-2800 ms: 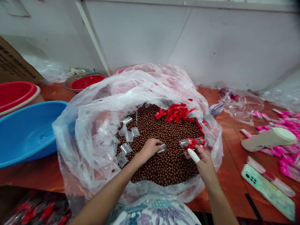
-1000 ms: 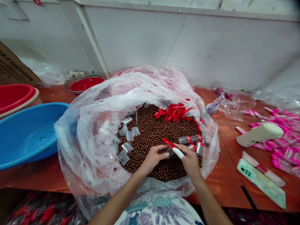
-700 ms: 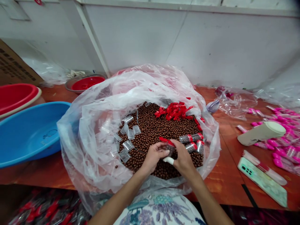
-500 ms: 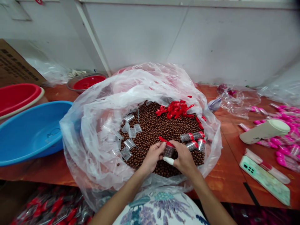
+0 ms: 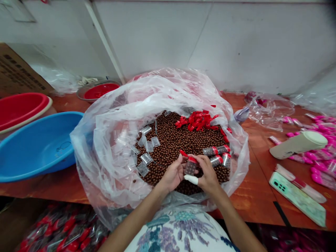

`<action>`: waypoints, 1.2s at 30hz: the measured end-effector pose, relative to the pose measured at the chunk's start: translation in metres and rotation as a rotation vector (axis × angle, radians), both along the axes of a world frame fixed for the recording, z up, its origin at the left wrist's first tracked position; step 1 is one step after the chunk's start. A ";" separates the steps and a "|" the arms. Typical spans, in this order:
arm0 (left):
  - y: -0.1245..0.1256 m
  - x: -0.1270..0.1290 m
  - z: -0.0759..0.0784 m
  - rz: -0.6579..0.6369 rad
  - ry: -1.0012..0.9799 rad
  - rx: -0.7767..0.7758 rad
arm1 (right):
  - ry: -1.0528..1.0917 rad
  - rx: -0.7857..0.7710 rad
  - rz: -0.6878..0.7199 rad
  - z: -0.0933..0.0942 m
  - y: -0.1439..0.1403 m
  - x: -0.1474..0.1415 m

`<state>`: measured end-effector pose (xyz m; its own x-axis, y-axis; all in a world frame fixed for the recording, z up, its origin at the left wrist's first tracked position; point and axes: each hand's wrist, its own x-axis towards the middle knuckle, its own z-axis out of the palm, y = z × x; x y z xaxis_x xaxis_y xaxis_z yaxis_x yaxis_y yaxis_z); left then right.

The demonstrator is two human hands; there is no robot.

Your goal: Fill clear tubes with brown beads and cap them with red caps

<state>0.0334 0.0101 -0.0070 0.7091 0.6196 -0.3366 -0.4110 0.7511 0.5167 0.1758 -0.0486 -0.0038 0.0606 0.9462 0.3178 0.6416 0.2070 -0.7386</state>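
A big clear plastic bag (image 5: 110, 147) lies open on the table, full of small brown balls (image 5: 173, 140). Both my hands meet over its near side. My left hand (image 5: 172, 175) and my right hand (image 5: 207, 175) together hold a small clear container (image 5: 190, 166) filled with brown balls, a red cap on its top. A white cot covers my right thumb. Filled red-capped containers (image 5: 216, 150) lie just right of my hands. Loose red caps (image 5: 196, 120) sit at the far side, empty clear containers (image 5: 145, 148) at the left.
A blue basin (image 5: 34, 147) and a red basin (image 5: 18, 108) stand at the left, a red bowl (image 5: 98, 90) behind. At the right lie a cream bottle (image 5: 299, 144), a phone (image 5: 298, 197) and pink items (image 5: 321, 154). Red-capped packs (image 5: 57, 231) lie below the table edge.
My left hand scooped a container among the balls, then both hands came together. A red cap now sits on the container, which is held more upright between my hands.
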 end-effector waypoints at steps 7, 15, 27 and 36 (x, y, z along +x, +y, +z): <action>-0.008 0.008 0.012 0.014 0.013 0.074 | -0.054 0.022 -0.014 -0.005 -0.002 -0.003; -0.001 -0.006 0.007 0.102 0.076 0.204 | -0.303 -0.035 0.002 -0.010 -0.004 0.014; -0.002 -0.015 0.005 0.061 0.137 0.216 | -0.714 -0.085 0.078 -0.018 -0.001 0.015; -0.008 -0.011 0.000 0.024 0.198 0.222 | 0.178 -0.051 -0.082 -0.009 -0.001 0.012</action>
